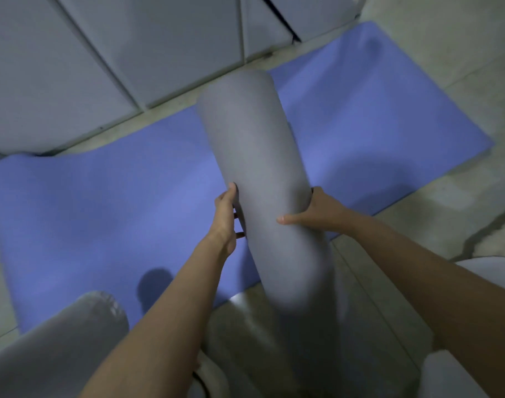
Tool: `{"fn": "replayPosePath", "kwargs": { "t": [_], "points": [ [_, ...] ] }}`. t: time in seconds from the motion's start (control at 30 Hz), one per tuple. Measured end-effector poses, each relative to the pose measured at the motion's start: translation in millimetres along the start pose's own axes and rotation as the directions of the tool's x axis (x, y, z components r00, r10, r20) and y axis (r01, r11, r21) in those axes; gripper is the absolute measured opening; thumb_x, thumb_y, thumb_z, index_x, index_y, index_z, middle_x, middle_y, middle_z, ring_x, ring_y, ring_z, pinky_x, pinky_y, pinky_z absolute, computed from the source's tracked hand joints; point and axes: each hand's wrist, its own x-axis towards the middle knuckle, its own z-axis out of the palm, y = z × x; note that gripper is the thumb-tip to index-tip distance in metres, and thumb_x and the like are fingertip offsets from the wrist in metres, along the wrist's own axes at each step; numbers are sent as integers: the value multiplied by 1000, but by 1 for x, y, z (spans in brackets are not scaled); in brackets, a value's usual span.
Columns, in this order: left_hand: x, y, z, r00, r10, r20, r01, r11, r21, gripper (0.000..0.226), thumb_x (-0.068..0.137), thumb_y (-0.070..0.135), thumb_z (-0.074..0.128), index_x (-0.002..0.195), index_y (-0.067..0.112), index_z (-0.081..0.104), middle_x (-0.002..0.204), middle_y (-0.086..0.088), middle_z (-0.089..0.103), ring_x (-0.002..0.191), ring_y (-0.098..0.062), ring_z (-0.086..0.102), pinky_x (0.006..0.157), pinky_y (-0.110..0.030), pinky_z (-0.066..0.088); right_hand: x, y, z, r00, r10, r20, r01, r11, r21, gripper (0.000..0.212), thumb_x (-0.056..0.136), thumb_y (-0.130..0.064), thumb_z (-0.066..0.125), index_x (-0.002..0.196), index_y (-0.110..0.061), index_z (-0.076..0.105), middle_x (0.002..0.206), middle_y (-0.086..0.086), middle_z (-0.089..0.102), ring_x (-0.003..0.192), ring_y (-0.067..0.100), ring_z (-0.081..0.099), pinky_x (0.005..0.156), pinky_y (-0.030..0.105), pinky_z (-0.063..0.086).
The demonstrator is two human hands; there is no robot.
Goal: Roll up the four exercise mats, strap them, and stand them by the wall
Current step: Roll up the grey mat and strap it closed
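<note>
A rolled grey mat [254, 156] is held off the floor in the middle of the view, its far end pointing toward the wall. My left hand [227, 218] grips its left side with fingers curled under it. My right hand [311, 214] grips its right side, thumb across the top. Beneath it a blue mat [102, 208] lies flat and unrolled on the floor. Another rolled grey mat [58, 349] lies at the lower left. No strap is visible on the held roll.
Grey wall panels [102, 53] run along the top, meeting a strip of pale concrete floor [461, 67]. A cracked patch of floor [487, 234] is at the right. My knees and pale clothing fill the bottom edge.
</note>
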Motion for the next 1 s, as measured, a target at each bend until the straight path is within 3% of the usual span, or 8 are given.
{"fn": "replayPosePath", "kwargs": {
  "t": [0.23,0.37,0.5,0.63,0.77,0.83,0.9,1.0],
  "points": [
    [-55,44,2,976,215,27,-215,977,-7,45,94,42,45,130,15,42,117,1,48,103,-19,47,78,-45,42,-60,-38,-27,984,-54,-170,56,998,10,103,55,-50,87,133,-11,32,129,-2,47,122,22,48,92,27,40],
    [-96,78,-1,938,345,37,-343,938,-48,43,93,39,45,129,16,44,113,2,50,99,-15,47,69,-34,39,-93,-71,-40,958,-163,-237,167,986,-5,102,53,-51,87,131,-12,34,112,-11,42,119,18,50,89,25,40],
    [-139,108,-10,891,452,44,-447,891,-82,55,81,46,51,128,16,49,109,6,55,95,-12,50,69,-34,39,-121,-104,-48,917,-272,-291,269,962,-51,105,49,-54,87,132,-15,36,122,-10,46,118,15,51,97,31,43],
    [-170,126,-31,853,523,1,-518,845,-135,38,96,46,39,119,17,50,105,7,54,88,-12,49,70,-38,40,-147,-134,-51,879,-352,-323,332,936,-118,112,38,-67,83,129,-20,39,120,-14,49,111,10,53,95,31,46],
    [-199,133,-55,828,558,-46,-556,809,-193,34,98,51,33,96,21,49,90,8,56,76,-10,51,75,-46,45,-159,-154,-50,869,-432,-240,428,901,-73,109,36,-57,90,127,-18,43,121,-9,55,110,8,56,96,33,49],
    [-208,132,-65,829,555,-68,-556,808,-193,35,98,52,32,87,23,48,84,7,56,74,-11,53,82,-53,44,-165,-163,-51,893,-430,-131,428,903,-48,91,44,-38,94,122,-22,50,121,-1,57,112,13,56,98,35,48],
    [-213,127,-75,818,568,-91,-574,802,-165,38,98,53,30,94,20,50,90,3,57,79,-13,54,83,-56,46,-173,-167,-50,918,-393,-60,390,919,-49,79,47,-31,92,116,-28,54,124,5,52,115,19,52,100,38,46],
    [-220,123,-87,804,590,-80,-595,797,-102,47,99,53,27,127,22,49,94,0,55,86,-16,56,80,-56,49,-179,-172,-46,915,-401,-47,401,916,-18,72,58,-8,87,117,-23,48,123,6,49,113,22,52,95,35,48]
  ]
}}
